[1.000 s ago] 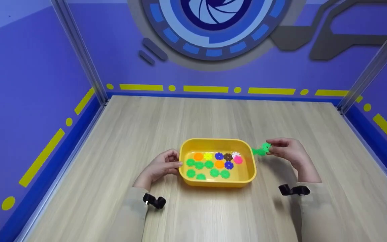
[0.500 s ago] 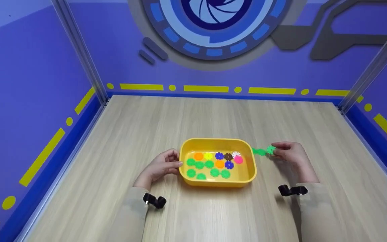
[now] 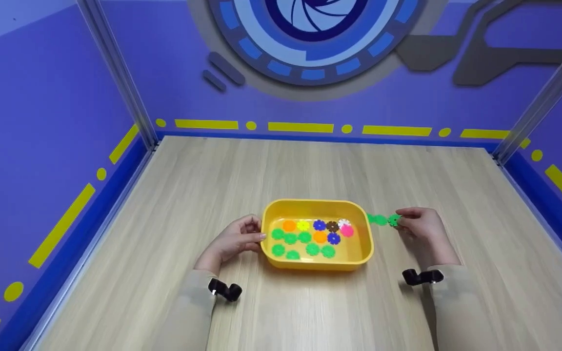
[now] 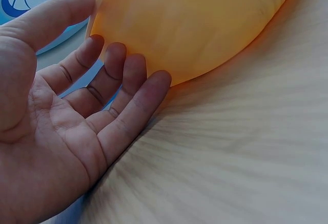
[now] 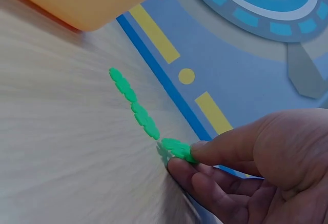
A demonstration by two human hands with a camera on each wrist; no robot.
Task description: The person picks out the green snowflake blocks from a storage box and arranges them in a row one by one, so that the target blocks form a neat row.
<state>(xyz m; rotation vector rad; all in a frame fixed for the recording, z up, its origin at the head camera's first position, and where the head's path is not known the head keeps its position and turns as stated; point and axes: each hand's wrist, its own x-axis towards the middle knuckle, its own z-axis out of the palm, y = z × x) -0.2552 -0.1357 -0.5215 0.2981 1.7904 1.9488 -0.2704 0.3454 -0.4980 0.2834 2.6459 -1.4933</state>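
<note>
A yellow plastic bin stands on the table, and my left hand grips its left side. In the left wrist view the thumb lies at the rim while the fingertips touch the outer wall. Right of the bin, my right hand pinches a green flower-shaped disc between thumb and fingers, low over the table. Other green flower-shaped discs lie in a row leading from the bin's right side to this disc. The far end of that row is partly hidden behind the bin in the head view.
Inside the bin lie several more flower discs: green, orange, yellow, blue, brown, white and pink. The wooden table is bounded by blue-purple printed walls.
My right hand has moved a little right and downward, bringing the green disc from above the row to its right end. The left hand stays on the bin.
</note>
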